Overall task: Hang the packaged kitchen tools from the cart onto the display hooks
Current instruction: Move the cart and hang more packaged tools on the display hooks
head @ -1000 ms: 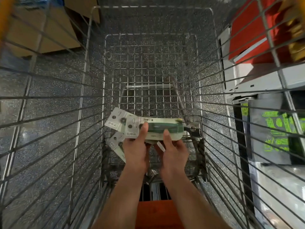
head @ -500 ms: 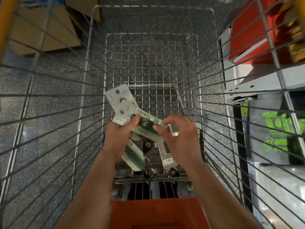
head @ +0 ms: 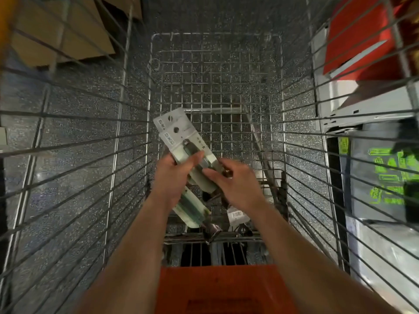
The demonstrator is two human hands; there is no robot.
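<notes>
Pick-up step: inside the wire cart (head: 215,87), your left hand (head: 169,181) gripped the carded kitchen tools (head: 181,138); your right hand (head: 237,185) pinched them (display hooks unseen). Next: lift clear.

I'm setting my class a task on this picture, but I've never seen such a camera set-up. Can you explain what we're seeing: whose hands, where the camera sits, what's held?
There is no machine here. A person wears one wide-angle camera on the head, so the view looks down along their own bare arms. The left hand and right hand together grip a stack of pale card-backed tool packs, its punched hanging holes pointing away. They hold it inside a silver wire shopping cart, seen from its near end, where an orange-red plastic panel sits. Another similar pack shows below the left hand; whether it is held or lying in the cart is unclear. No display hooks are in view.
</notes>
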